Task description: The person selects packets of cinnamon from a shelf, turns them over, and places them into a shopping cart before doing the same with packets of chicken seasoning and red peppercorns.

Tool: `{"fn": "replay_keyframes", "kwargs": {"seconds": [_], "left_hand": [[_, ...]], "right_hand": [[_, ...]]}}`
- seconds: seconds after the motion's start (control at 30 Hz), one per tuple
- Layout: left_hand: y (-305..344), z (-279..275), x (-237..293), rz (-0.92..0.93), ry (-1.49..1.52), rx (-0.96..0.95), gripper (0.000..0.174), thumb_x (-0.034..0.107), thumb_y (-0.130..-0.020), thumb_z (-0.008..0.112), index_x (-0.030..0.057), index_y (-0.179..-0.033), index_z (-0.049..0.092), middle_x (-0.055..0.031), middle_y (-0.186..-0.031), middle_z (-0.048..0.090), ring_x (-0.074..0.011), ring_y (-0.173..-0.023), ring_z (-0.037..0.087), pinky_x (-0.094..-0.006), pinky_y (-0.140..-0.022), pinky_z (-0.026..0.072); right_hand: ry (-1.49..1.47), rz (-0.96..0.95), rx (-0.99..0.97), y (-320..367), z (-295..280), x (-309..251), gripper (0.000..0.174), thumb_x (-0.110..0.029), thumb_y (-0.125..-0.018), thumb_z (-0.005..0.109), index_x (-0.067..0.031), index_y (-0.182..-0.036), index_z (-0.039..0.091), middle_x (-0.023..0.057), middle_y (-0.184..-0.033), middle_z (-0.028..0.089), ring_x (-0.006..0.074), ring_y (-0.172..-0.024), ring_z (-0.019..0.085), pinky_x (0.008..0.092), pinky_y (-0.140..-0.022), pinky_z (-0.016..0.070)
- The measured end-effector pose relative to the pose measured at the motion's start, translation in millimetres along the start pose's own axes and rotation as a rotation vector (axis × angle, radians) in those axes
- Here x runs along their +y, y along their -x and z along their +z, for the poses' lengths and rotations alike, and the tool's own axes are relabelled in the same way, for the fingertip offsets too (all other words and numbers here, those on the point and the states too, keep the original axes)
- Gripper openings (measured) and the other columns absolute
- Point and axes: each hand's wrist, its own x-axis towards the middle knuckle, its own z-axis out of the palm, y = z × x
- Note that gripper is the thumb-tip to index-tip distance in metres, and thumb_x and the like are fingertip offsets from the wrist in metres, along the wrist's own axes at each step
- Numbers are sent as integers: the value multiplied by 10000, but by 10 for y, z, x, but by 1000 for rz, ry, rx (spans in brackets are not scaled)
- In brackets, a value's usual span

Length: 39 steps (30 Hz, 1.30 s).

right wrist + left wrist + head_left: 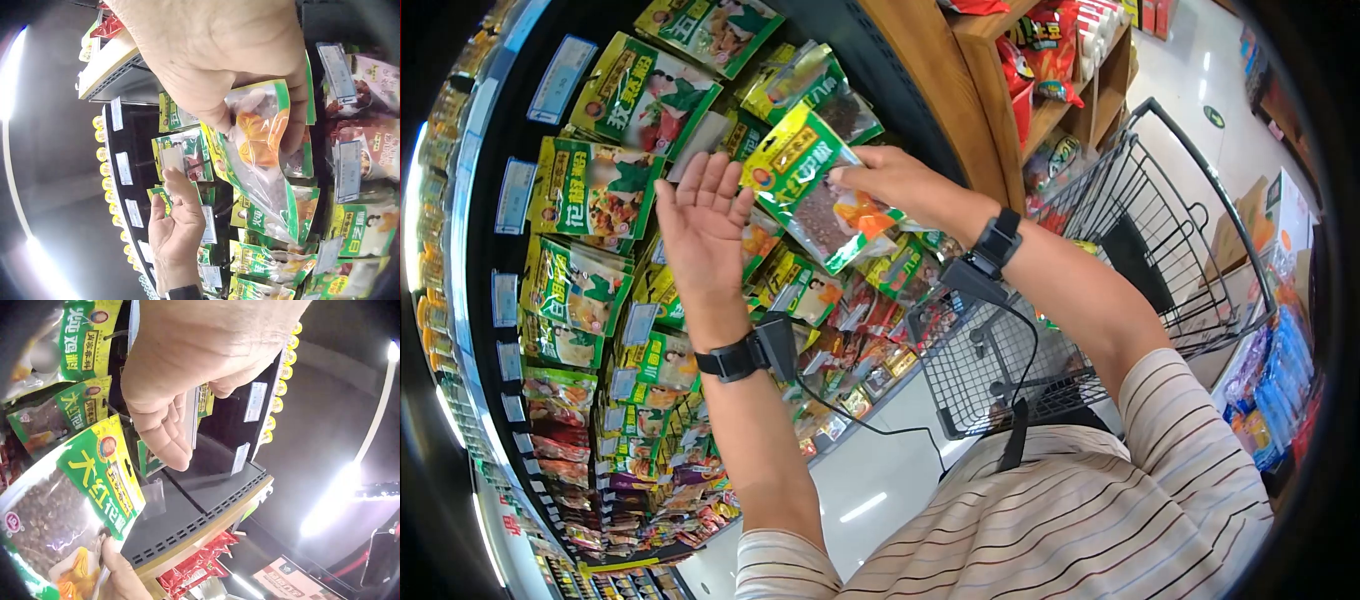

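Note:
My right hand (915, 185) pinches the right edge of a green and yellow spice packet (825, 205), its thumb on the front. Dark reddish-brown peppercorns show through the packet's clear window in the left wrist view, with an orange picture near the bottom. To the left of this packet, my left hand (703, 225) is raised with its palm showing and its fingers loosely extended, holding nothing. Behind both hands hang similar packets (595, 190) on hooks. In the right wrist view, the held packet (259, 140) is tilted beneath the right hand.
White price tags (517, 197) line the hooks of the dark display rack. A wire shopping cart (1145, 225) stands at the right, close to my body. Beyond the rack's wooden side panel (935, 85), red snack bags (1050, 50) sit on a wooden shelf.

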Motion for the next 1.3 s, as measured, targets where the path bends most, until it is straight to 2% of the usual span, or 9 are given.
{"fn": "replay_keyframes", "kwargs": {"seconds": [0.17,0.57,0.77,0.97,1.17,1.27,1.3], "left_hand": [[9,-81,91,-8,-28,-62,609,461,-1046,425,-60,-1359,469,-186,-1302,599,-257,-1153,630,-380,-886,584],[75,-64,131,-10,-78,-47,612,466,-1044,430,-49,-1373,453,-174,-1292,603,-259,-1145,633,-372,-864,595],[69,-92,117,-15,-61,-56,606,463,-1046,426,-45,-1374,454,-176,-1282,606,-257,-1153,627,-371,-870,593],[79,-97,100,-15,-70,-58,597,464,-1047,422,-40,-1367,453,-181,-1278,602,-267,-1162,619,-374,-877,588],[118,-62,62,-8,-119,-4,600,477,-1038,440,-29,-1360,448,-184,-1273,596,-276,-1151,621,-376,-876,586],[140,-45,41,-8,-123,-2,595,478,-1033,453,-26,-1351,453,-186,-1268,596,-273,-1143,623,-377,-872,587],[145,-46,39,-12,-115,-15,592,478,-1033,453,-25,-1347,456,-186,-1269,595,-273,-1141,624,-376,-870,587]], "right_hand": [[-28,-12,-20,-219,110,61,317,-356,-968,613,-48,-1030,655,-16,-762,530,80,-659,463,272,-600,387],[-56,0,-37,-460,289,130,322,-357,-959,621,-58,-1075,653,-10,-770,554,84,-681,478,262,-622,397],[21,-7,-21,-489,350,13,300,-351,-958,618,-57,-1007,651,-3,-782,584,83,-681,505,267,-612,400],[-16,-9,21,-663,405,137,288,-330,-953,615,-45,-972,648,3,-787,589,96,-677,518,277,-621,420],[176,-10,107,-875,376,256,320,-309,-942,629,-1,-1025,653,41,-835,635,135,-711,560,322,-659,453],[86,62,135,-917,394,290,382,-314,-905,648,59,-984,623,154,-794,652,290,-796,666,425,-722,503],[118,36,150,-887,400,282,386,-312,-902,650,59,-1004,618,174,-837,657,308,-842,667,432,-753,505]]}}
